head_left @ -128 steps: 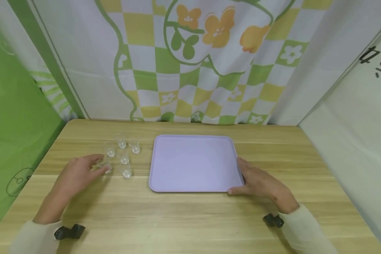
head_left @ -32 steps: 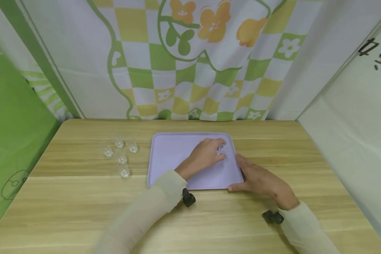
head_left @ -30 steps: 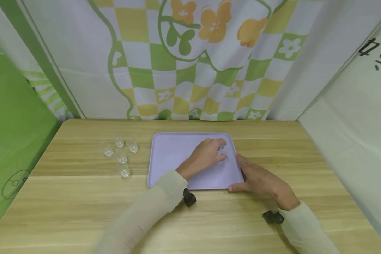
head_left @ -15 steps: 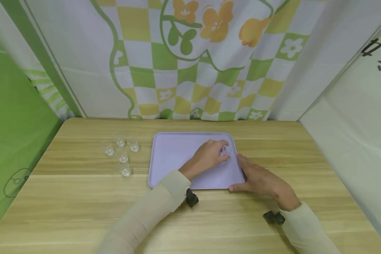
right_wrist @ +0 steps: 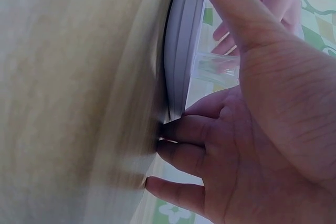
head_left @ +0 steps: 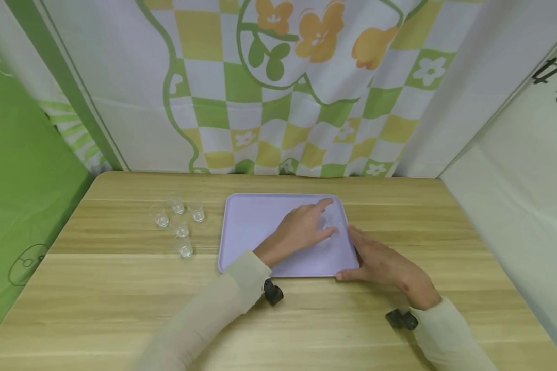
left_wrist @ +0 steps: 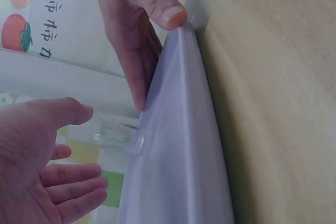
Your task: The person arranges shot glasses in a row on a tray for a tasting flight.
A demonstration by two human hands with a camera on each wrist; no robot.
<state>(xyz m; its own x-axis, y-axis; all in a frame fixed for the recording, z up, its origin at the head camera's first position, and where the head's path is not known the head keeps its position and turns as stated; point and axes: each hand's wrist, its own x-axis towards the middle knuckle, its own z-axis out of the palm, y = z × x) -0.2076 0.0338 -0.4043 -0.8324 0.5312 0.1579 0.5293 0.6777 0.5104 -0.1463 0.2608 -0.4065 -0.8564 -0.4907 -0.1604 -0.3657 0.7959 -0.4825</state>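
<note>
A small clear shot glass (head_left: 330, 221) stands upright near the right end of a lilac tray (head_left: 255, 211). My left hand (head_left: 301, 226) is spread around it, and in the left wrist view the thumb and fingers (left_wrist: 76, 174) are apart from the glass (left_wrist: 115, 136). At the tray's near right corner, my right hand (head_left: 382, 260) holds the rim, thumb at the front edge and fingers along the right side. The right wrist view shows its fingertips (right_wrist: 178, 158) low by the tray's outer wall (right_wrist: 184, 51).
Several more clear shot glasses (head_left: 182, 229) stand in a cluster on the wooden table (head_left: 306, 324), left of the tray. A checked floral curtain (head_left: 288, 118) hangs behind the table. A green cloth (head_left: 32, 149) borders the left, a white wall (head_left: 524, 206) the right.
My left hand took one shot glass from the cluster and carried it right onto the tray. Its fingers have just spread off the glass. My right hand stays at the tray corner.
</note>
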